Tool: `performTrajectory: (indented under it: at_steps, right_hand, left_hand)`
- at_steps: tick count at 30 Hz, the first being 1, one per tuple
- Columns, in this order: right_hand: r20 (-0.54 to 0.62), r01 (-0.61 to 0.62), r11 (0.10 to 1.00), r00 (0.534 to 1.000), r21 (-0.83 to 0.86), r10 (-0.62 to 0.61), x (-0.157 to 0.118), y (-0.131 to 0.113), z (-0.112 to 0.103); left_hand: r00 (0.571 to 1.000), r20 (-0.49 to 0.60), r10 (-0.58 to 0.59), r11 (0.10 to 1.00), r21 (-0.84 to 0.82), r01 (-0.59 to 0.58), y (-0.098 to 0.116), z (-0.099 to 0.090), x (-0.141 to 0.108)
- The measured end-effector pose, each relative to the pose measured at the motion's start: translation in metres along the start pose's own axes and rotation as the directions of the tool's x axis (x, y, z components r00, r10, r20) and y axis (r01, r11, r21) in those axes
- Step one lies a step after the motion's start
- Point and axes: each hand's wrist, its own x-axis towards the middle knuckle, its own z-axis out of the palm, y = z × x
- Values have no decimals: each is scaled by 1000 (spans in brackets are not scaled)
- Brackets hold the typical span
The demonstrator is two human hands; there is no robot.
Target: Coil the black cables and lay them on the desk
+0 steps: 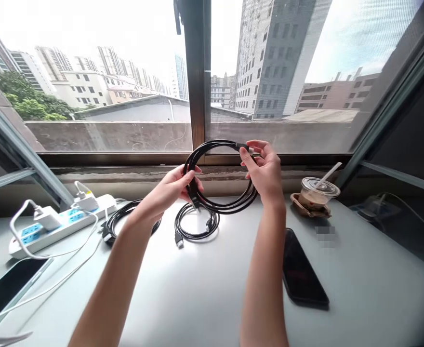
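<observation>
Between my two hands, raised above the white table, is a coiled black cable [230,208]. My left hand [178,183] pinches the left side of the loop, and one black plug hangs just below its fingers. At the upper right of the loop, my right hand [264,166] grips the cable near its other connector, which is partly covered by the fingers. Under the held loop, a smaller coiled black cable [196,236] lies on the table with both plugs showing. Left of it rests another black cable coil [120,217], partly hidden behind my left forearm.
A white power strip [62,224] with plugged-in chargers and white cords stands at left, beside a tablet-like device [13,284]. To the right are a black phone [304,270] and a lidded drink cup [316,190] in a cardboard holder. A window [136,72] rises behind the table.
</observation>
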Motion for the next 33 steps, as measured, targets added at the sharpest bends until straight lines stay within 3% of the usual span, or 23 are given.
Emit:
performTrajectory:
  at_steps: [6, 9, 13, 15, 19, 23, 27, 29, 33]
  right_hand:
    - [77, -98, 995, 992, 19, 96, -7, -16, 5]
    - [141, -133, 990, 982, 45, 126, -8, -17, 3]
    - [263, -187, 982, 948, 13, 177, -7, -7, 3]
    - [368, -272, 961, 890, -52, 271, -9, 2, 7]
    - [593, -481, 856, 640, -187, 489, -15, 28, 23]
    - [673, -534, 799, 486, -276, 558, -24, 57, 45]
    - [684, -548, 755, 396, -359, 613, -33, 79, 63]
    - [669, -552, 731, 369, -401, 645, -36, 88, 67]
    - [651, -558, 699, 333, -447, 682, -39, 96, 71]
  left_hand:
    - [973, -208, 101, 992, 91, -83, -7, 7, 4]
    - [971, -191, 145, 974, 198, -106, -8, 5, 1]
    - [985, -147, 88, 922, 386, -25, -13, -7, -1]
    - [988, -144, 49, 879, 475, 25, -18, -15, 1]
    - [987, -78, -138, 771, 617, 156, -32, -29, 10]
    - [907, -85, -412, 608, 716, 343, -53, -38, 22]
    - [791, -85, -606, 422, 808, 411, -80, -37, 34]
    - [770, -86, -633, 371, 839, 399, -92, -33, 39]
    - [766, -91, -636, 335, 862, 380, -107, -30, 44]
